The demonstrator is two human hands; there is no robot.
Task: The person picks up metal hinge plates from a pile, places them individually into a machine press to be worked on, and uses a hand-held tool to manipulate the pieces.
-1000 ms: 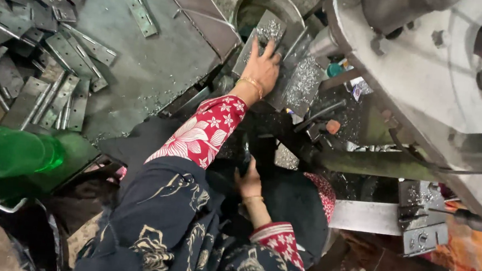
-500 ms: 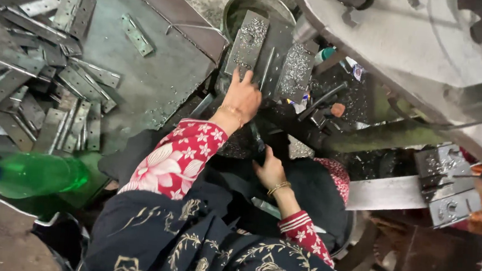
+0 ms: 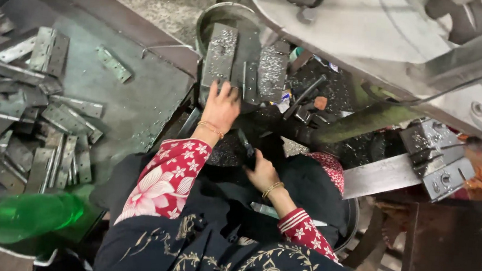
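On a grimy metal bench (image 3: 139, 103) strewn with shavings, hinge plates (image 3: 28, 111) lie heaped at the left beside a green bottle (image 3: 30, 216). The left hand (image 3: 220, 107) stretches forward, fingers spread flat on upright metal plates (image 3: 242, 60) in a round tin (image 3: 217, 14). The right hand (image 3: 261, 172) curls low around a small dark piece; how tightly, I cannot tell.

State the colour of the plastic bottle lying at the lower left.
Green, with a blue cap; the plastic bottle shows in the head view.
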